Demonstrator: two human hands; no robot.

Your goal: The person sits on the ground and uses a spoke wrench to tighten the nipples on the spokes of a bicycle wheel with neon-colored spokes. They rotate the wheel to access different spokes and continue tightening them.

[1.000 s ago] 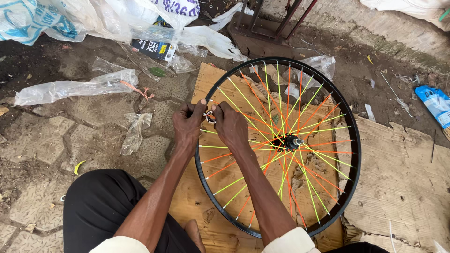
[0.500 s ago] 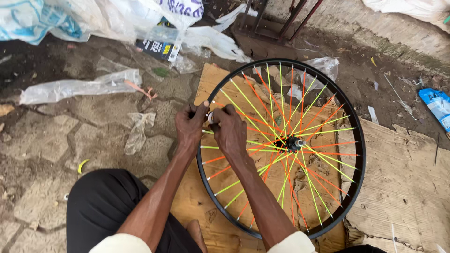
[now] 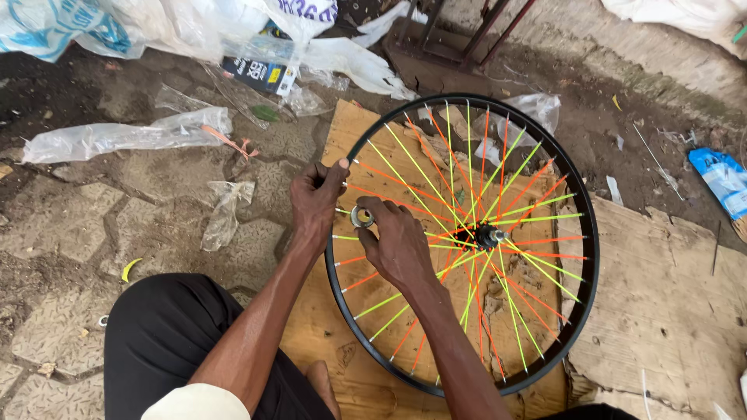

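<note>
A: Where's the wheel?

B: The bicycle wheel [image 3: 467, 241] lies flat on a sheet of brown cardboard [image 3: 366, 365] spread on the stone floor [image 3: 85, 257]. It has a black rim, spokes in yellow-green and orange, and a dark hub [image 3: 489, 235] in the middle. The wheel's far edge reaches past the cardboard's far edge onto dark dirt.

A: And the hands?

B: Both are at the rim's left side. The left hand [image 3: 315, 204] is clenched around the rim there, thumb lying along the top of it. The right hand [image 3: 397, 245] sits just inside the rim over the spokes, fingers curled, pinching a small round metal tool [image 3: 362, 216] that looks like a ring. The tool is right beside the left hand's knuckles, close against the rim where a spoke comes in.

A: Are the hands touching each other?

B: Nearly; I can't tell if they actually meet.

A: What else is around?

B: The person's knee in black trousers [image 3: 167, 342] is at the cardboard's near left corner. Crumpled clear plastic bags [image 3: 128, 136] lie on the floor to the left, well apart from the wheel. White plastic sheeting [image 3: 354, 62] lies beyond the far edge, with a dark metal frame [image 3: 467, 43] beside it. A blue wrapper [image 3: 720, 175] is off to the far right, and a second cardboard sheet [image 3: 669, 311] lies on the wheel's right side.
</note>
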